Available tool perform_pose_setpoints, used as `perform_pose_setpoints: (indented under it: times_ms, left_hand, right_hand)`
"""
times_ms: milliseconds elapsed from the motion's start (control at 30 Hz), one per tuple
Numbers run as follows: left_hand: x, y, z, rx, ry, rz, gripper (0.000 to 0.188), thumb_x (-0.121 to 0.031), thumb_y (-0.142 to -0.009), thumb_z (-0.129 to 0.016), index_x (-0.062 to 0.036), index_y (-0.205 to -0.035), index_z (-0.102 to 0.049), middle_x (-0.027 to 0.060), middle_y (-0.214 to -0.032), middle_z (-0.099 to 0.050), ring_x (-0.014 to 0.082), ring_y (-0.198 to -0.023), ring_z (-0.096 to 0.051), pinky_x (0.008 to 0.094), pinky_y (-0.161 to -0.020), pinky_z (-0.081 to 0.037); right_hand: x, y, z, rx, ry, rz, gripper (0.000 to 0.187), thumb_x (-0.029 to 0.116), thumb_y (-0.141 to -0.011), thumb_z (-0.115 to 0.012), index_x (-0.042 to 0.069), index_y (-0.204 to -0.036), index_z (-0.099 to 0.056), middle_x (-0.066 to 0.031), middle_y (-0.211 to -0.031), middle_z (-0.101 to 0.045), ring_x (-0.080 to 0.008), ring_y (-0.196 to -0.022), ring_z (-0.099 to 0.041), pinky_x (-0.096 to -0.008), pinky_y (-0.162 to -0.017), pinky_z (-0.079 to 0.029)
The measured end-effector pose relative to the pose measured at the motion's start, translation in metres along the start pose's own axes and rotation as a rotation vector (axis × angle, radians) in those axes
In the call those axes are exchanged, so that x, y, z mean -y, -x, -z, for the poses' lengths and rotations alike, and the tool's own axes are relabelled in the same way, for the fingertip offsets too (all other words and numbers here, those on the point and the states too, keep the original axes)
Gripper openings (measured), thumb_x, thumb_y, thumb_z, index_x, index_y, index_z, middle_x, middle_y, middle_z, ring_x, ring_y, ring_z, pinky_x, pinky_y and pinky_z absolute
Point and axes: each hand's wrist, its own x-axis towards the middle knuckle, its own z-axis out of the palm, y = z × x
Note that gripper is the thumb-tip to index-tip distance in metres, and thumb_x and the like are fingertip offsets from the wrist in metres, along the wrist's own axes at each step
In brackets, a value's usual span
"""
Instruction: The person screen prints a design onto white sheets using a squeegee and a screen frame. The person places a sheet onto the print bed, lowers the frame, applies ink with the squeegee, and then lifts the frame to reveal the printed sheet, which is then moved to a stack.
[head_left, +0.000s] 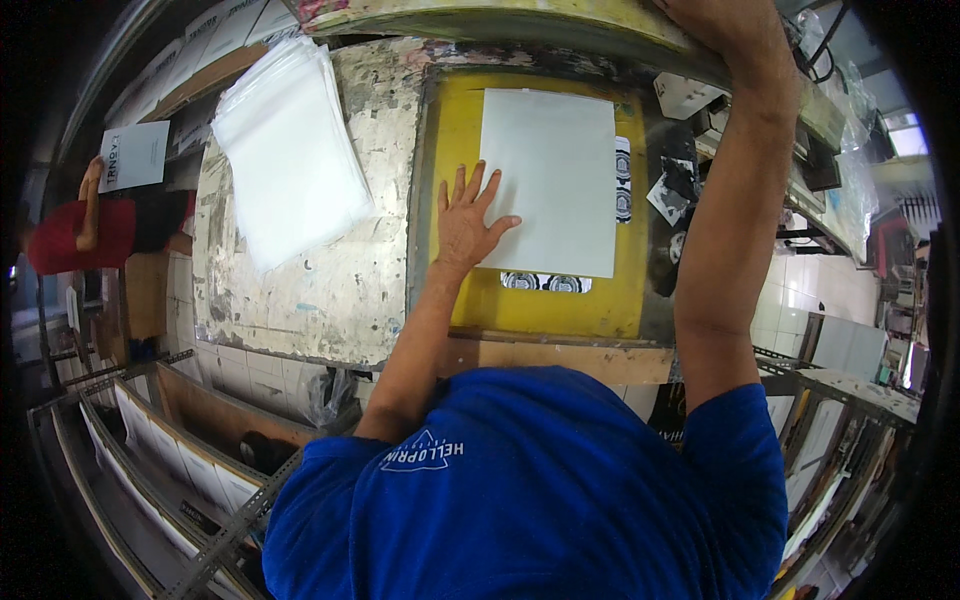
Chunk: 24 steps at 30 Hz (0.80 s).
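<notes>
A blank white sheet [550, 180], perhaps a flat plastic bag, lies on a yellow printing bed [600, 310]. My left hand [468, 225] is spread flat with fingers apart, its fingertips and thumb on the sheet's left edge. Dark round printed motifs [545, 283] peek out past the sheet's bottom and right sides. At the top right, my right hand [728, 28] grips the edge of a raised screen printing frame [560, 28]; the picture's edge cuts off part of its fingers.
A fanned stack of white translucent sheets [290, 150] rests on the paint-stained table [380, 220] to the left. Farther left, a person in red [100, 230] holds a printed sheet [137, 155]. Racks with boards [200, 460] stand at the lower left and right.
</notes>
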Motion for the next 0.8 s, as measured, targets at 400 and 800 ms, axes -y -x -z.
perform_pose_setpoints:
  times_ms: [400,800]
  left_hand:
    - [0.031,0.025,-0.011,0.138,-0.103,-0.076,0.088,-0.069,-0.078,-0.068,-0.0151,-0.147,-0.055,0.0145,-0.162,-0.035,0.0431,-0.152,-0.021,0.0633,-0.122,-0.013]
    - [-0.032,0.017,0.101,-0.481,1.228,0.046,0.123,-0.033,-0.067,-0.093,-0.0028,-0.161,-0.02,0.0176,-0.147,-0.05,0.0318,-0.133,-0.051,0.0454,-0.114,-0.037]
  right_hand:
    - [-0.004,0.013,-0.007,-0.067,0.006,0.094,0.036,0.022,-0.08,-0.072,0.002,-0.11,-0.077,-0.0133,-0.089,-0.078,-0.021,-0.073,-0.071,-0.0316,-0.073,-0.057]
    - [0.014,0.109,-0.047,-0.12,0.161,0.164,0.051,0.027,-0.07,-0.083,0.024,-0.12,-0.075,-0.0147,-0.088,-0.069,-0.0344,-0.079,-0.068,-0.043,-0.071,-0.054]
